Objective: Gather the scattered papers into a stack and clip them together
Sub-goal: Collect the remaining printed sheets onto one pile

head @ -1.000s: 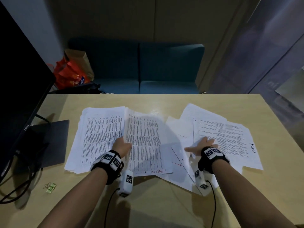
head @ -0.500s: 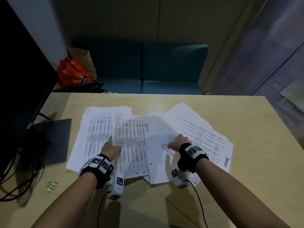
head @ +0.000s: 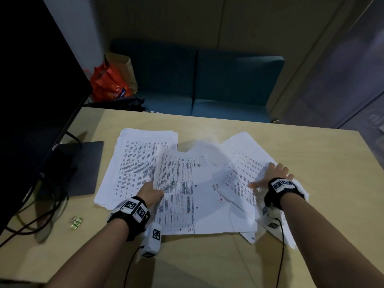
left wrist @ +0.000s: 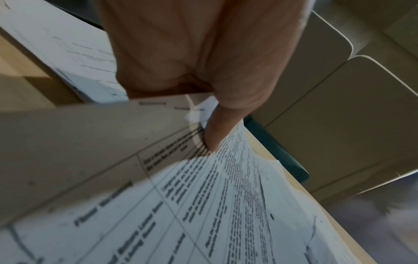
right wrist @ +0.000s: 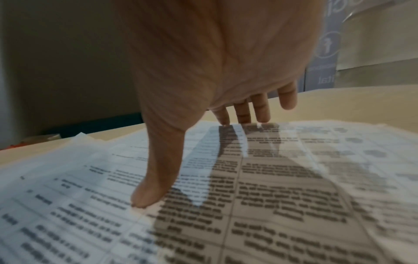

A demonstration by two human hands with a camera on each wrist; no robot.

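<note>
White printed papers lie spread over the wooden table (head: 311, 235). A thick pile (head: 135, 163) sits at the left. My left hand (head: 154, 192) pinches the left edge of a bundle of printed sheets (head: 176, 183), which overlaps that pile and is lifted a little. In the left wrist view my thumb (left wrist: 212, 132) lies on top of these sheets (left wrist: 226, 205); the fingers underneath are hidden. My right hand (head: 274, 175) rests flat, fingers spread, on the loose sheets at the right (head: 245, 173); its fingertips (right wrist: 262, 114) touch the paper (right wrist: 271, 196). Green binder clips (head: 75, 222) lie left of my left wrist.
A black monitor (head: 31, 90) with its stand base (head: 83, 167) and cables (head: 31, 223) fills the left side. Behind the table stand a teal sofa (head: 207, 80) and an orange bag (head: 108, 84). Bare tabletop shows at the right and the near edge.
My right hand slid the right-hand sheets toward the middle, then moved back out to their right part. My left hand kept its hold; the bundle's left edge now stands raised.
</note>
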